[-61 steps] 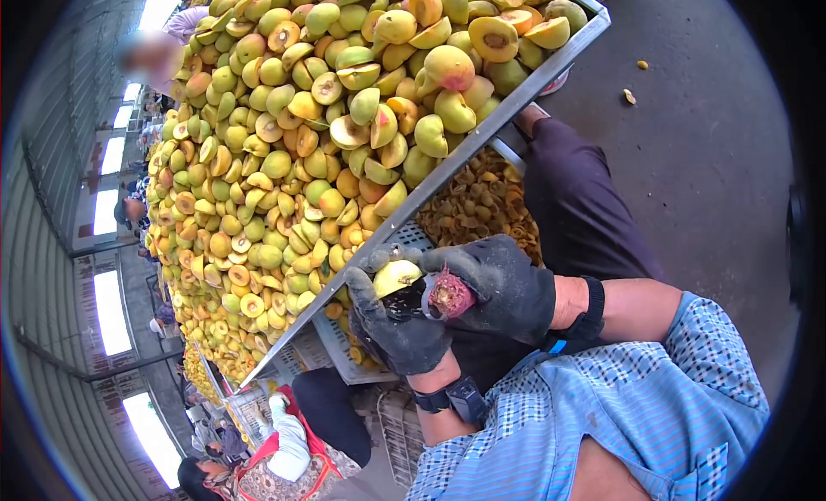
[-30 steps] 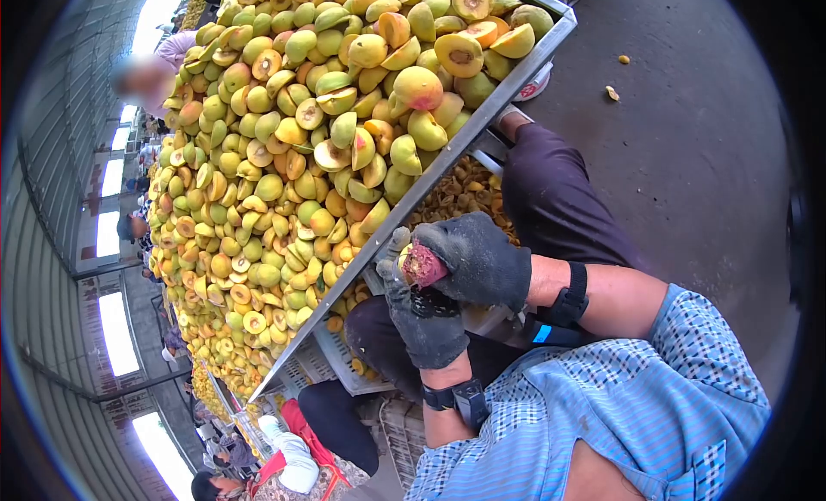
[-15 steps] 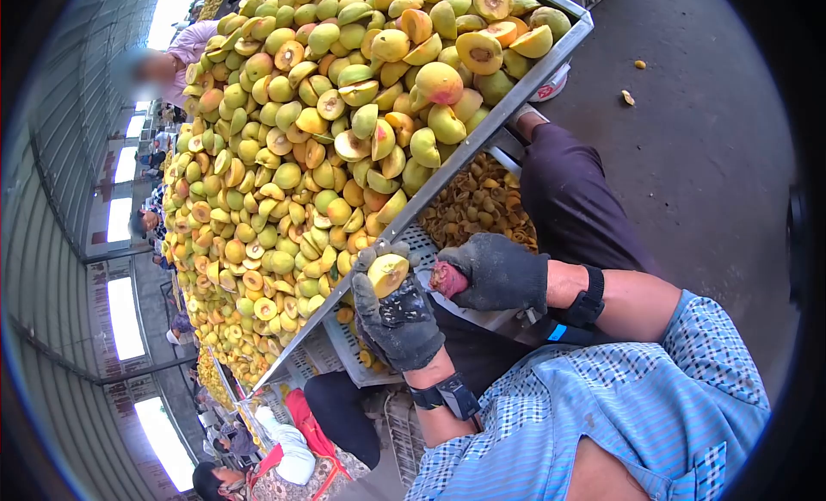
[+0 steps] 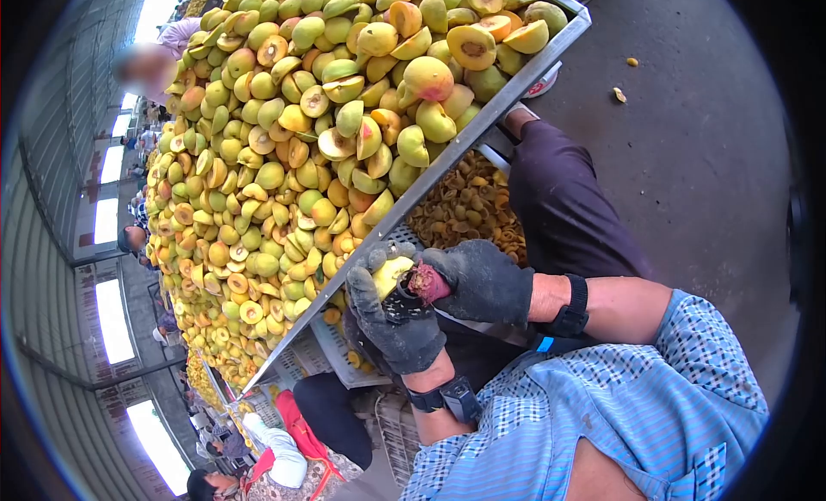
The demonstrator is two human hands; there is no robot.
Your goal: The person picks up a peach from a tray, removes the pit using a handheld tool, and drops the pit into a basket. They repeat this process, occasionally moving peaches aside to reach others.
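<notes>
My left hand (image 4: 400, 329), in a dark, wet-looking glove, has its fingers curled around a yellow peach half (image 4: 389, 275). My right hand (image 4: 483, 281), gloved too, is closed on a small pitting tool (image 4: 428, 284) with a worn pinkish-red handle. The tool's working end is against or very near the peach half; its tip is hidden. Both hands are close together, just in front of the metal table edge. Beyond them lies a large heap of halved peaches (image 4: 284, 157), green-yellow with some red blush.
A metal rim (image 4: 482, 131) edges the heaped table. Below it sits a pile of brown-orange pits and scraps (image 4: 469, 204). A pale plastic crate (image 4: 340, 350) holds a few peach pieces. Another person in a red and white garment (image 4: 288, 454) sits at lower left. Fruit bits dot the floor (image 4: 680, 148).
My right hand has brought the tool leftward to the peach half, closing the gap between them. The half has tilted in my left hand. The whole view has shifted slightly.
</notes>
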